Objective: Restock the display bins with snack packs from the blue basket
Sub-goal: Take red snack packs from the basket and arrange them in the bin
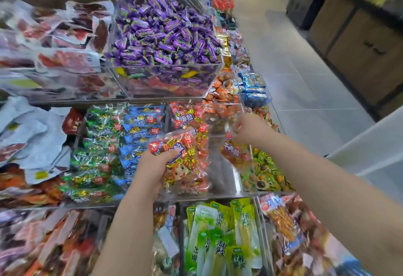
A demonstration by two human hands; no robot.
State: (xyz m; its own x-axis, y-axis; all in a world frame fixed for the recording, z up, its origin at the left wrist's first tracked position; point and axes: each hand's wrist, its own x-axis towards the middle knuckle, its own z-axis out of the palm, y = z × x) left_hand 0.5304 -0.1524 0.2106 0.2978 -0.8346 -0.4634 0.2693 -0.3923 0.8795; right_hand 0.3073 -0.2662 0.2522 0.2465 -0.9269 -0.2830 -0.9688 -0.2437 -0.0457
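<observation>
A red pack [174,145] sits in the left hand [152,166], the fingers clamped round its lower half and the thumb across its front. It is held tilted just above a heap of like red packs [192,116] in a clear bin [222,175] on the middle tier of the shelf. The right hand [248,127] reaches over the next compartment to the right. Its fingers [236,127] are bunched together, pinching the clear top edge of a second pack [234,151], which hangs down into that compartment; blur hides the finer detail of this grip. Both forearms are bare and stretch forward over the lower tier.

Left of the red heap lie blue packs [141,127], and beyond them green packs [98,145]. Right of the second pack lie yellow-green packs [268,171]. On the tier above, a clear box brims with purple sweets [165,29]. On the tier below, long green pouches [218,232] stand on end. A grey tiled floor [294,68] runs along the right of the shelf
</observation>
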